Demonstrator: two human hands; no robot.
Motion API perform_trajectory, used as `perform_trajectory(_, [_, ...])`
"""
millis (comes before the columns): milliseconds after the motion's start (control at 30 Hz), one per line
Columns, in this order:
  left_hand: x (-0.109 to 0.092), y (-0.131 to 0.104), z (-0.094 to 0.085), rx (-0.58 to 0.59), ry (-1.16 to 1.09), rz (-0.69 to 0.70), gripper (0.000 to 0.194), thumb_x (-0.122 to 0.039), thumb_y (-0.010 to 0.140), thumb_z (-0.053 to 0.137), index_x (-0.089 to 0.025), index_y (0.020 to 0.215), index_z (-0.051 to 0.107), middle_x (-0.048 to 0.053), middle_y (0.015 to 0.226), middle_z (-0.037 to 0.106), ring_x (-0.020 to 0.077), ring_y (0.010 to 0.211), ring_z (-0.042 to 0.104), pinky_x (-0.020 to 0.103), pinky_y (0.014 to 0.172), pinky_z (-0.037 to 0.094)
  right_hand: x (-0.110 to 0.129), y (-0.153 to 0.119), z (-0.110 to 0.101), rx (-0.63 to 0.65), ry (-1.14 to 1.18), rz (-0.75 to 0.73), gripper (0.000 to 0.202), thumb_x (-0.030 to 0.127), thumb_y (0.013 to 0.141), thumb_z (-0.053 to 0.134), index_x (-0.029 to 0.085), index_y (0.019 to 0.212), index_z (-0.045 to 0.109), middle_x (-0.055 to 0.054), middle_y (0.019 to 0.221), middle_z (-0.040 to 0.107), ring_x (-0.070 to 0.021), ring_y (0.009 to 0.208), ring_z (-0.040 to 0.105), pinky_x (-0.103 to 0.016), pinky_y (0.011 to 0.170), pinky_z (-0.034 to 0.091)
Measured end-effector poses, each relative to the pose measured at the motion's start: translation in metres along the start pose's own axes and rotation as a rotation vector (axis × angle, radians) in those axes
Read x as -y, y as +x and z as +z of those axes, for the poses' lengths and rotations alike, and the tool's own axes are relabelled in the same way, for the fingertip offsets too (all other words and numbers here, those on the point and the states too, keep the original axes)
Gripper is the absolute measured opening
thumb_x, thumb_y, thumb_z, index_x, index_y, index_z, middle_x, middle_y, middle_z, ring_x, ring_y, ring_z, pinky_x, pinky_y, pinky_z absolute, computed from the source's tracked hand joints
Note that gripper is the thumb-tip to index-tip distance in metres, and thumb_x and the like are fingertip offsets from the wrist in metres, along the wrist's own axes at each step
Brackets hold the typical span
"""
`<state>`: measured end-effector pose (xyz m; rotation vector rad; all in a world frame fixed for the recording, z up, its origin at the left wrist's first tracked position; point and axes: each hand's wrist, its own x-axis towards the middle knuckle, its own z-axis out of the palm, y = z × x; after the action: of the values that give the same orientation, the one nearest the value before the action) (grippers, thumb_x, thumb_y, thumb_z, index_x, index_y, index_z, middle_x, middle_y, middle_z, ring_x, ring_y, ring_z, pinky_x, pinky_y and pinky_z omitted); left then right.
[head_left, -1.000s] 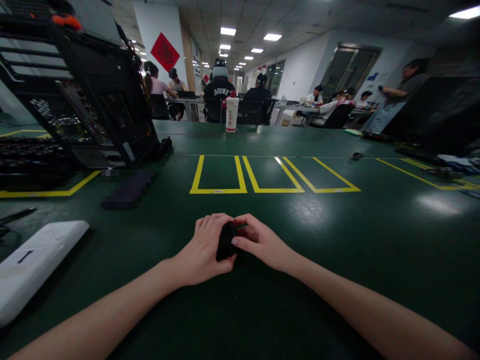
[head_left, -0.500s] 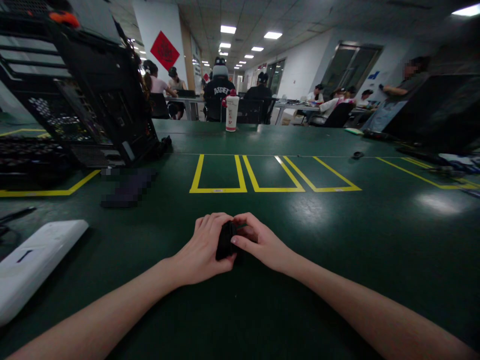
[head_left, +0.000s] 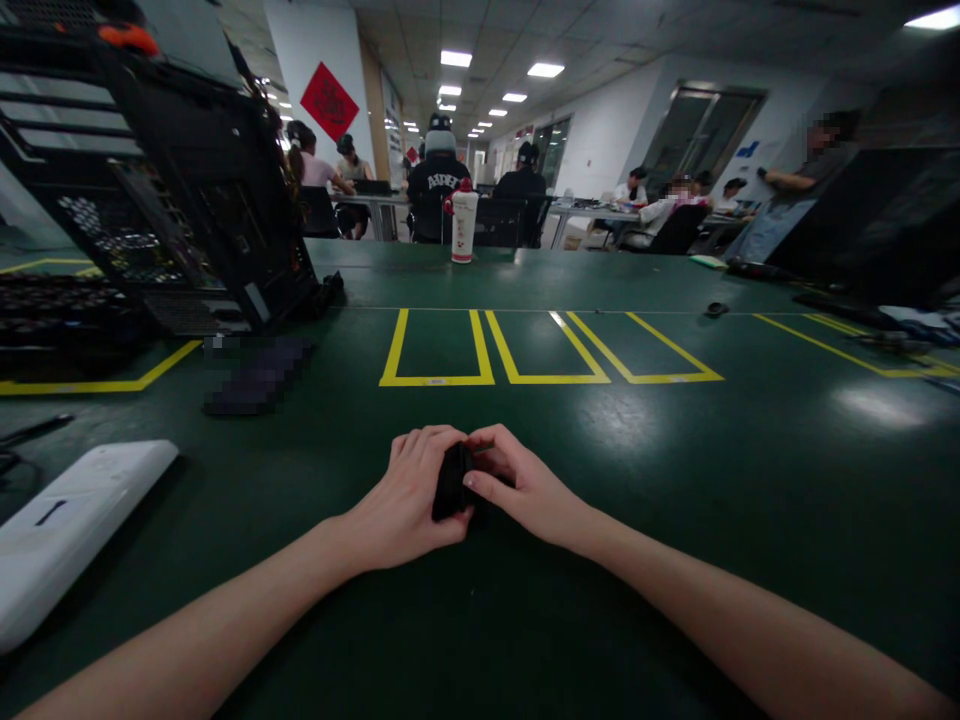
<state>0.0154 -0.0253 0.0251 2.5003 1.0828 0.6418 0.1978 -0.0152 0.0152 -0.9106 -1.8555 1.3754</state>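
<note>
A small black object [head_left: 452, 485] with a boxy outline is between my two hands, low over the green tabletop [head_left: 480, 620]; its exact kind does not show. My left hand [head_left: 409, 495] wraps it from the left, its thumb under the near edge and fingers over the far side. From the right, my right hand [head_left: 529, 490] pinches the object's right side, the thumb on the near face and the fingers curled behind. Both hands hide much of the object's outline. Yellow tape outlines [head_left: 437, 381] lie on the table beyond the hands.
On the left stand an open black computer case [head_left: 217, 210], a blurred-out dark item [head_left: 259, 378] and a white power strip-like slab [head_left: 82, 525]. A white cup [head_left: 463, 228] stands at the far edge. A small black ring [head_left: 716, 310] lies right; several people sit beyond.
Almost nothing differs. Both hands keep the same hold on the black object in the same spot.
</note>
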Motion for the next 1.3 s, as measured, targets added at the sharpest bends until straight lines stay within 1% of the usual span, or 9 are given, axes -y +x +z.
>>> perform_trajectory(200, [0.0022, -0.0006, 0.0005, -0.008, 0.0, 0.007, 0.056, -0.023, 0.071, 0.057, -0.022, 0.117, 0.027, 0.008, 0.112, 0.043, 0.0253, 0.104, 0.042, 0.044, 0.088, 0.033, 0.0025, -0.0017, -0.0037, 0.049, -0.035, -0.076, 0.031, 0.019, 0.074, 0.061, 0.02, 0.101, 0.045, -0.003, 0.103, 0.047, -0.0161, 0.101, 0.051, -0.038, 0.092, 0.041])
perform_trajectory(367, [0.0014, 0.0002, 0.0001, -0.005, -0.004, 0.002, 0.055, -0.023, 0.071, 0.058, -0.021, 0.117, 0.028, 0.008, 0.112, 0.044, 0.0245, 0.104, 0.043, 0.043, 0.088, 0.033, -0.001, 0.0, -0.0011, -0.002, -0.024, -0.076, 0.015, 0.023, 0.08, 0.053, 0.02, 0.094, 0.048, -0.002, 0.098, 0.047, -0.0142, 0.093, 0.054, -0.034, 0.085, 0.046])
perform_trajectory(567, [0.0032, -0.0003, 0.0016, -0.011, 0.016, 0.0, 0.056, -0.023, 0.07, 0.059, -0.021, 0.117, 0.028, 0.008, 0.111, 0.045, 0.0245, 0.103, 0.043, 0.043, 0.088, 0.033, -0.0014, -0.0002, -0.0004, 0.002, -0.087, -0.036, 0.028, 0.022, 0.08, 0.053, 0.02, 0.105, 0.042, -0.004, 0.105, 0.048, -0.0155, 0.098, 0.052, -0.036, 0.088, 0.045])
perform_trajectory(700, [0.0038, -0.0012, 0.0016, -0.023, 0.016, 0.019, 0.055, -0.024, 0.071, 0.057, -0.022, 0.118, 0.028, 0.008, 0.113, 0.044, 0.0257, 0.105, 0.043, 0.044, 0.088, 0.033, -0.0029, 0.0001, -0.0029, 0.029, -0.08, -0.094, 0.031, 0.019, 0.075, 0.06, 0.019, 0.102, 0.045, -0.003, 0.105, 0.046, -0.0154, 0.101, 0.05, -0.035, 0.092, 0.043])
perform_trajectory(800, [0.0028, -0.0012, 0.0006, -0.022, 0.008, 0.022, 0.055, -0.023, 0.071, 0.058, -0.022, 0.118, 0.028, 0.008, 0.113, 0.044, 0.0256, 0.105, 0.043, 0.044, 0.089, 0.033, -0.0045, 0.0011, -0.0022, 0.015, -0.032, -0.118, 0.023, 0.021, 0.077, 0.057, 0.02, 0.098, 0.047, -0.003, 0.104, 0.046, -0.0143, 0.098, 0.051, -0.034, 0.089, 0.045])
perform_trajectory(900, [0.0016, -0.0008, -0.0001, -0.014, 0.001, 0.018, 0.056, -0.023, 0.071, 0.058, -0.022, 0.118, 0.028, 0.008, 0.112, 0.045, 0.0246, 0.105, 0.043, 0.043, 0.089, 0.033, -0.0047, 0.0017, -0.0001, -0.028, -0.025, -0.104, 0.013, 0.024, 0.081, 0.053, 0.02, 0.093, 0.049, -0.002, 0.1, 0.047, -0.0132, 0.091, 0.053, -0.033, 0.084, 0.047])
perform_trajectory(1000, [0.0014, -0.0003, 0.0001, -0.019, -0.004, 0.014, 0.055, -0.023, 0.071, 0.058, -0.022, 0.117, 0.029, 0.007, 0.112, 0.045, 0.0241, 0.104, 0.043, 0.042, 0.088, 0.034, -0.0035, 0.0015, 0.0007, -0.041, -0.001, -0.034, 0.021, 0.024, 0.079, 0.055, 0.02, 0.098, 0.047, -0.002, 0.099, 0.05, -0.0143, 0.094, 0.054, -0.035, 0.085, 0.046])
perform_trajectory(1100, [0.0022, -0.0003, 0.0009, -0.022, 0.0, 0.012, 0.055, -0.023, 0.071, 0.058, -0.022, 0.117, 0.029, 0.007, 0.112, 0.045, 0.0242, 0.104, 0.043, 0.043, 0.088, 0.033, -0.0016, 0.0009, -0.0011, -0.015, 0.021, 0.032, 0.026, 0.026, 0.079, 0.056, 0.019, 0.102, 0.045, -0.004, 0.102, 0.051, -0.0159, 0.097, 0.053, -0.038, 0.089, 0.044])
perform_trajectory(1300, [0.0039, -0.0016, 0.0019, -0.027, 0.006, 0.018, 0.055, -0.024, 0.07, 0.058, -0.022, 0.117, 0.029, 0.008, 0.112, 0.044, 0.0246, 0.104, 0.044, 0.043, 0.088, 0.033, 0.0035, -0.0002, -0.0057, 0.118, 0.142, 0.014, 0.034, 0.017, 0.072, 0.063, 0.02, 0.099, 0.043, -0.002, 0.101, 0.051, -0.0159, 0.098, 0.054, -0.036, 0.087, 0.045])
